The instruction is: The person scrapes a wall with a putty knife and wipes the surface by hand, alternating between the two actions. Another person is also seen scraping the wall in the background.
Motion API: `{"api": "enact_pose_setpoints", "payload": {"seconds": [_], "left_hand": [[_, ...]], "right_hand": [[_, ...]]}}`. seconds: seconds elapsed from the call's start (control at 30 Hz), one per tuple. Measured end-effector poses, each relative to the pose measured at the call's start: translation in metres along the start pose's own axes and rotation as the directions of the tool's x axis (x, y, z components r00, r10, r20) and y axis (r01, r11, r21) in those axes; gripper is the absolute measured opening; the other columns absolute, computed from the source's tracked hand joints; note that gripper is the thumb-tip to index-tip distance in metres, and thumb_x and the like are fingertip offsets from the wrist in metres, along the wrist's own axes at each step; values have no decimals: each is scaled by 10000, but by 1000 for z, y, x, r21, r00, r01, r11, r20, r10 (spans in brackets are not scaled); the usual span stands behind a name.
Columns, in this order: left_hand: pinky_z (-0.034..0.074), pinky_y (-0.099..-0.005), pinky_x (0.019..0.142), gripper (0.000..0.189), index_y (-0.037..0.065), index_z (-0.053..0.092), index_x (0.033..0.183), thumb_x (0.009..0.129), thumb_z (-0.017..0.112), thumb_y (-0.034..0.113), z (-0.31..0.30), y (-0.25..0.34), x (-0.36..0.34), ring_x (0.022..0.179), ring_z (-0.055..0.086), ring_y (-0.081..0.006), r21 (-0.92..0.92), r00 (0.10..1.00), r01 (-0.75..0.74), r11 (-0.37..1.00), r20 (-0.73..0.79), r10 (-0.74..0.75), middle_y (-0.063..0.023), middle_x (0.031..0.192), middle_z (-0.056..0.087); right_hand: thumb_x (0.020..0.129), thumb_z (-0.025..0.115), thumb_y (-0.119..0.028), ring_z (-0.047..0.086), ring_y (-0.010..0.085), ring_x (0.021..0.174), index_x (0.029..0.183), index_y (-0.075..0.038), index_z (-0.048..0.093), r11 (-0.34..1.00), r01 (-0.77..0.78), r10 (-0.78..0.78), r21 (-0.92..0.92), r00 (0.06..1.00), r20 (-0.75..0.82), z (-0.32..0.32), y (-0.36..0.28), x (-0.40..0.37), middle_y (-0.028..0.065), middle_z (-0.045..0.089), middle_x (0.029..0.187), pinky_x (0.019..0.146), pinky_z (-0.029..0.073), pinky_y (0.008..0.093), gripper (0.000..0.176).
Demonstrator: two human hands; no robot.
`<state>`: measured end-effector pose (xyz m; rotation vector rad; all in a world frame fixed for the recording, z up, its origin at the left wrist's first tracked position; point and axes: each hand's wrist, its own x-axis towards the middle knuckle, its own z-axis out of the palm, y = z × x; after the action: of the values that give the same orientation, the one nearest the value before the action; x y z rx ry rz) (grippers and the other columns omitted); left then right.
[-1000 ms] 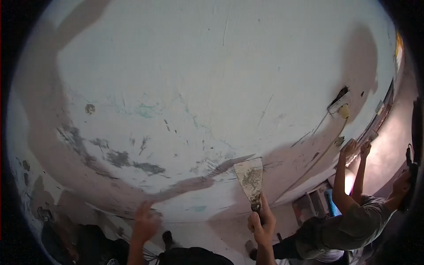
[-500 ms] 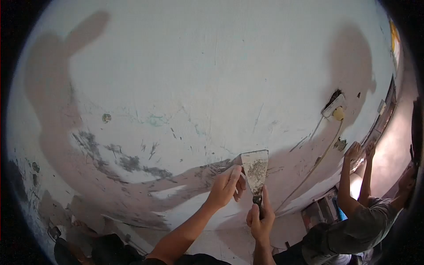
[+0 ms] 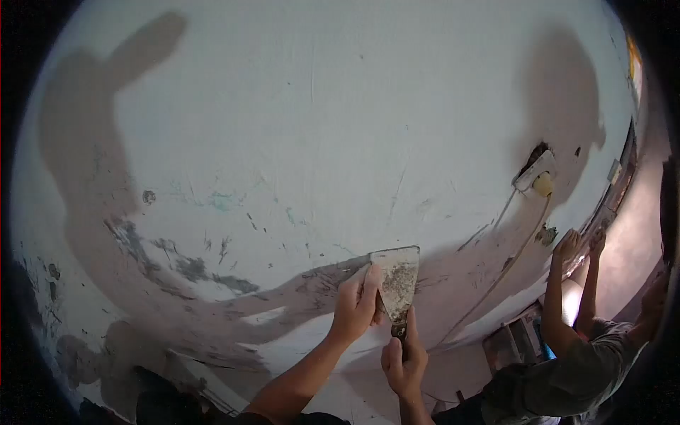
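A putty knife (image 3: 398, 283) with a wide, stained metal blade stands blade-up before the white wall (image 3: 340, 127). My right hand (image 3: 406, 361) is closed round its dark handle, the index finger stretched up beside it toward the blade's base. At the blade's left edge my left hand (image 3: 358, 302) is closed, thumb lying on the near face and the other fingers partly hidden behind the blade. Grey scuffs and scratches mark the wall behind and to the left of the blade.
A socket with a yellowish plug (image 3: 543, 184) and hanging cable is on the wall at right, near a dark hole. A co-worker (image 3: 581, 361) at lower right has both hands raised to the wall. Another dark figure (image 3: 166, 404) is at lower left. Boxlike objects (image 3: 520, 336) stand low at right.
The putty knife and my right hand have moved a little left and down. My left hand has come against the blade's edge. The dark figure at lower left has shifted.
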<state>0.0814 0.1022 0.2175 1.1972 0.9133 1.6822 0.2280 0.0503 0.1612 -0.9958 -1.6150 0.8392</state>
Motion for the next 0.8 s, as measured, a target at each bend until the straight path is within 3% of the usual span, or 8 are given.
{"api": "enact_pose_setpoints", "payload": {"seconds": [0.37,0.4,0.43,0.47,0.53,0.6,0.7,0.8], "left_hand": [[404,-225,386,309,33,549,892,1035,426,279,-28,6,-8,477,550,-87,-71,965,76,995,257,-56,-64,712,608],[435,-228,412,237,27,569,900,994,483,227,-30,4,-12,509,575,-93,114,954,-273,955,161,254,-94,822,637],[466,-230,437,168,22,588,908,953,539,175,-33,1,-16,541,601,-99,316,828,-555,770,120,548,-125,932,666],[499,-233,472,116,23,628,918,819,617,83,-43,-4,-16,575,628,-107,453,752,-625,636,129,646,-190,1176,634],[496,-234,463,137,29,636,917,789,629,78,-44,7,-11,563,623,-108,560,753,-591,581,124,646,-188,1231,615],[493,-242,449,214,53,660,947,734,666,77,-39,8,-10,553,621,-110,693,740,-602,396,300,602,-158,1382,532],[502,-240,457,214,73,668,949,735,674,85,-39,-12,-20,574,639,-117,591,703,-705,391,511,495,-138,1411,510],[541,-272,518,145,80,655,899,758,659,47,-35,-6,-19,647,659,-122,518,663,-733,441,397,634,-176,1277,595]], "right_hand": [[982,458,-104,415,44,474,1480,30,289,984,164,-170,-74,982,-84,-18,12,-8,-21,493,605,438,318,207,542],[984,459,-114,410,46,467,1478,35,289,997,75,-78,-28,985,-154,-24,10,-17,-21,486,594,432,313,209,543],[985,461,-123,406,48,460,1476,39,290,1000,-16,21,25,977,-214,-27,15,-25,-21,480,583,425,309,210,544],[985,461,-123,406,48,460,1476,39,290,1000,-7,13,29,979,-206,-28,28,-32,-21,480,583,425,309,210,544],[974,551,-124,518,99,569,1438,-27,415,981,-46,113,188,925,-364,-31,54,-53,60,647,839,496,417,248,493],[979,540,-106,425,58,545,1473,-33,343,976,-89,149,196,938,-313,-36,71,-72,22,584,801,467,355,221,537],[982,527,-79,337,25,511,1502,-34,284,971,-113,172,211,942,-289,-35,79,-83,-25,499,729,441,299,198,576],[980,520,-63,345,33,502,1500,-38,295,979,-96,145,178,946,-288,-29,54,-76,-34,474,693,445,303,199,567]]}}
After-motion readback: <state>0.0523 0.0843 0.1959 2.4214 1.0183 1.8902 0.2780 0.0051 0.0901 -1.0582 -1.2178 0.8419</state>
